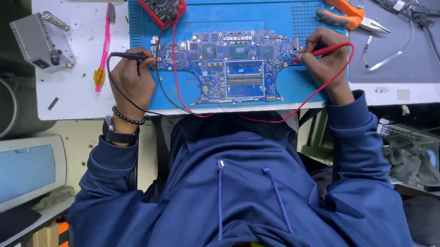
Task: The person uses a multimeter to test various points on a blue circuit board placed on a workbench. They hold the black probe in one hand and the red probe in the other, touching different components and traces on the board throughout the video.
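Observation:
A blue laptop circuit board (234,63) lies on a blue work mat (272,15). My left hand (133,77) grips a black test probe (127,56) whose tip touches the board's left edge. My right hand (326,56) pinches a red test probe (326,50) with its tip against the board's right end. Black and red leads run from the probes along the mat's near edge up to a red multimeter (156,0) at the mat's far left corner.
On the white table (82,39) sit a grey soldering station (39,41) and a pink toothbrush (104,45). Orange-handled pliers (351,14) lie at the far right by a grey mat (412,54). A pale device with a screen (16,172) stands low left.

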